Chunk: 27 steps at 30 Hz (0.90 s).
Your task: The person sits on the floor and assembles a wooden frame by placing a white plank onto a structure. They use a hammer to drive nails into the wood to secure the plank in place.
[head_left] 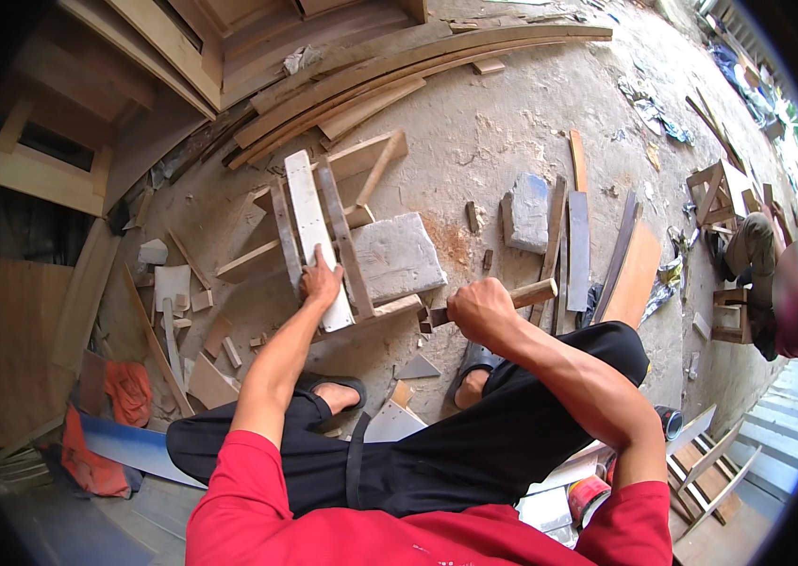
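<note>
While pressing the white board (303, 203) with the left hand (322, 285) and keeping the hammer (531, 294) in the right hand (482, 307), probably busy with hammering the board onto the wooden frame (340, 231). To do this step well, press the board evenly, keep the frame from rocking, and leave the left fingers well away from any spot to be struck. Begin with light taps, then check the straightness before giving harder blows. For more force, maybe slide the right grip farther from the hammer's head, and swing without hitting the concrete block (397, 257).

Taking this block as landmark, find the board to the left, lying lengthwise between two rails of the frame. Under the left grip, also left of the block, see the board directly touching, below an outstretched index finger; cannot tell whether clamping the edges or only resting. At the near right side of the block, find the right grip closed firmly around the hammer's handle, well apart from the board.
</note>
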### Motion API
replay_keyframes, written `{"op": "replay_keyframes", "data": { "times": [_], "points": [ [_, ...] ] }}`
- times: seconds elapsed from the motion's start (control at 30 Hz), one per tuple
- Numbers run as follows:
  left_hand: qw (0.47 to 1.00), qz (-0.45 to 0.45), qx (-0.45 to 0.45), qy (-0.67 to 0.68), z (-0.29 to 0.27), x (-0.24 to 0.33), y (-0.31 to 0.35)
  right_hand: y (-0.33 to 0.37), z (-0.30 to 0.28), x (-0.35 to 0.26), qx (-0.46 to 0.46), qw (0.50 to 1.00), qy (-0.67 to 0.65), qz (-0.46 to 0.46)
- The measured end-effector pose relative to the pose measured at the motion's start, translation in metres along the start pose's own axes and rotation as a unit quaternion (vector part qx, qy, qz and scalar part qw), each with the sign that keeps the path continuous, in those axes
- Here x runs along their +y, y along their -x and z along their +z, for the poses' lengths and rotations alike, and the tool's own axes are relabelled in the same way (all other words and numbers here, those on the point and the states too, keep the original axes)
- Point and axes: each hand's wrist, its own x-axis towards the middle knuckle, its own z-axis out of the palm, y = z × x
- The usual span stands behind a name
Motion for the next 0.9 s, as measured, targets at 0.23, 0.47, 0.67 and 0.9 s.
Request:
{"op": "replay_keyframes", "data": {
  "times": [0.23,0.47,0.67,0.9],
  "points": [
    [0.999,0.004,-0.003,0.041,0.020,0.047,0.006,0.003,-0.001,0.002,0.000,1.000,-0.017,0.008],
    [0.997,0.026,-0.050,0.048,0.031,0.090,0.016,0.010,0.004,0.005,-0.017,1.000,-0.005,0.014],
    [0.995,0.042,-0.056,0.065,0.051,0.130,0.023,0.013,0.011,0.011,-0.010,1.000,-0.018,0.014],
    [0.993,0.034,-0.085,0.078,0.066,0.141,0.038,0.010,0.015,0.020,-0.028,0.999,-0.006,0.026]
  ]
}}
